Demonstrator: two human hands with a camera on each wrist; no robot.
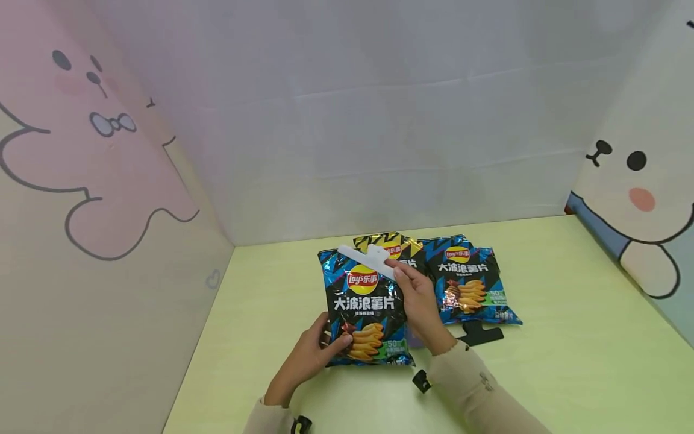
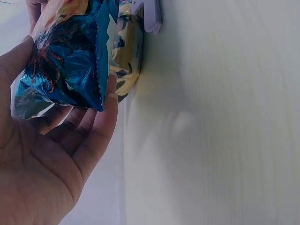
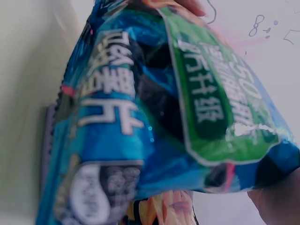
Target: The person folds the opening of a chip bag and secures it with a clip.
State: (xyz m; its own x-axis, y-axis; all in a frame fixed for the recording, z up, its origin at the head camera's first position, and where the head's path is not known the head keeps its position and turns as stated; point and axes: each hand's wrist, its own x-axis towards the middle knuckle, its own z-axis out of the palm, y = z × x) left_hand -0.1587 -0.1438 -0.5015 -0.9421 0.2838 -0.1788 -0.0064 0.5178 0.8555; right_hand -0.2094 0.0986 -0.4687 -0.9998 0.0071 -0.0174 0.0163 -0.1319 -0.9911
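Observation:
My left hand (image 1: 309,355) holds a blue and black bag of potato chips (image 1: 374,304) by its lower left side, thumb over the front. In the left wrist view its fingers lie behind the bag's crimped bottom edge. Across the bag's top right runs a slanted white bag clip (image 1: 364,257), which my right hand (image 1: 422,304) pinches near its right end. The right wrist view is mostly filled by the front of the bag (image 3: 154,93), with a thumb or finger at its top edge and part of my right hand at the lower right.
Behind the held bag lies a yellow-topped chip bag (image 1: 414,247). To its right is another blue chip bag (image 1: 461,268), with a black hanger-shaped clip (image 1: 479,333) at its bottom edge. A purple clip (image 2: 152,16) shows beside the yellow bag. Printed cloth walls surround the pale yellow table (image 1: 260,289).

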